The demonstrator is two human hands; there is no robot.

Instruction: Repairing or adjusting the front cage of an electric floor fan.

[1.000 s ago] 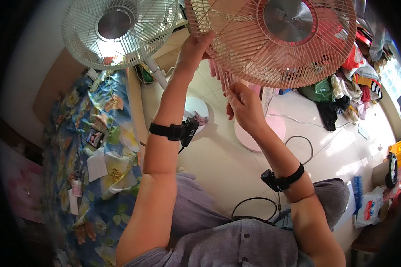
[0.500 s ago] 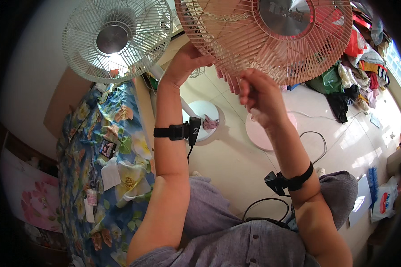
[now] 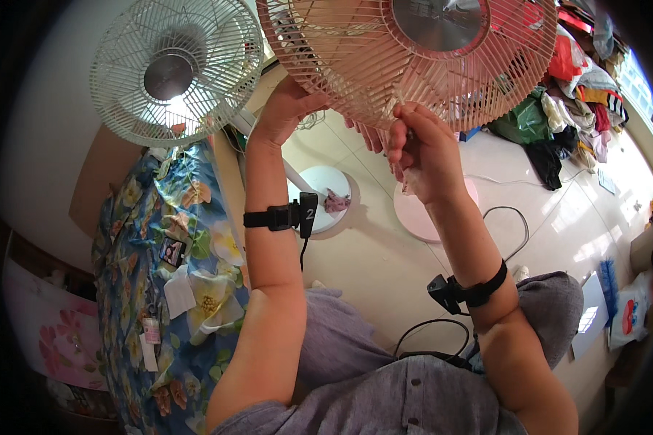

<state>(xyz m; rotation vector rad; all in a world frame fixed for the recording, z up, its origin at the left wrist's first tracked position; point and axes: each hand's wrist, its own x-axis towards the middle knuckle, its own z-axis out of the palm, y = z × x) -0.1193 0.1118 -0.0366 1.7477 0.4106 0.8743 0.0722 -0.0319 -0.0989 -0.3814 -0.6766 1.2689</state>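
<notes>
A pink fan with a round wire grille and a silver centre fills the top. My left hand is at the grille's lower-left rim, thumb along it and fingers mostly hidden behind it. My right hand is raised just below the rim, fingers curled around something small that I cannot make out. Pink pieces hang under the grille between my hands, partly hidden. Below is the pink fan's round base. A white fan stands at the upper left, a crumpled mauve cloth on its round base.
A bed with flowered cover, phone and papers runs down the left. Heaped clothes and bags lie at upper right. Cables cross the tiled floor. A blue brush, board and plastic bag are at the right.
My right hand has moved up and right from where it gripped below the pink grille. My left hand has slid down along the rim. The view has shifted slightly.
</notes>
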